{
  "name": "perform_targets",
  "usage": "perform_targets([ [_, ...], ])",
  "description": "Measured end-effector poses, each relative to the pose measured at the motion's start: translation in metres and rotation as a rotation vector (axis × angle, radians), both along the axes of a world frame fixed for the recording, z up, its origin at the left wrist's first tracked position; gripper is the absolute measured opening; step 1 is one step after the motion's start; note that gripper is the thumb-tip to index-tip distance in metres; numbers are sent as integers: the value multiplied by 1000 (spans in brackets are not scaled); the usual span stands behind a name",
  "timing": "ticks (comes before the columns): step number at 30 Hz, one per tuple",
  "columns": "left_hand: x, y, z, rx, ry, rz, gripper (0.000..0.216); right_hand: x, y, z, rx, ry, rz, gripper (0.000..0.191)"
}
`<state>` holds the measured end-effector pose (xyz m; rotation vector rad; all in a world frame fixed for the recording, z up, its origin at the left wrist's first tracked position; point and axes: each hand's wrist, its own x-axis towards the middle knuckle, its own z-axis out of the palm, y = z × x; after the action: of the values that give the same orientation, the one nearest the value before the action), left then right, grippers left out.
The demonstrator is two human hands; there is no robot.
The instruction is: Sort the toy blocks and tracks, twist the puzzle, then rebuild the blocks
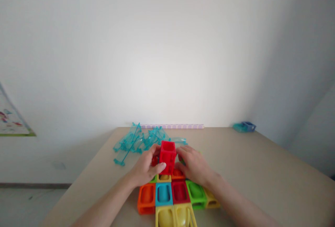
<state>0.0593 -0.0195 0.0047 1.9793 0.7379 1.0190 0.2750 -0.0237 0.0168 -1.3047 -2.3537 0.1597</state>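
A red hollow block stands upright on top of a cluster of coloured hollow blocks on the beige table. My left hand wraps round the red block's left side, thumb across its front. On the block's right, my right hand rests with curled fingers on the blocks behind and beside it. The cluster holds orange, blue, red, green and yellow blocks in rows.
A heap of clear turquoise track pieces lies behind my hands. A lilac strip runs along the table's far edge. A small blue and teal object sits at the far right. A poster hangs at left.
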Motion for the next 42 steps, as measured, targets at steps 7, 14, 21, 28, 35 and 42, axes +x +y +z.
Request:
perform_targets([
  [7, 0, 1, -1, -2, -3, 39, 35, -2, 13, -3, -48, -171, -38, 19],
  [14, -3, 4, -8, 5, -9, 72, 39, -2, 20, -5, 13, -209, -94, 26],
  [21, -12, 6, -15, 142, 80, 44, 43, -3, 5, 5, 76, -78, -85, 19],
  [28, -12, 5, -12, 121, 124, 2, 44, 7, -23, 18, -39, -45, 406, 20],
  [35, -12, 4, -11, 83, 119, 3, 44, 3, -23, 5, -157, -40, 437, 30],
  [42, -11, 5, -13, 124, 130, 39, 42, 3, -21, 4, -202, 7, 450, 41],
])
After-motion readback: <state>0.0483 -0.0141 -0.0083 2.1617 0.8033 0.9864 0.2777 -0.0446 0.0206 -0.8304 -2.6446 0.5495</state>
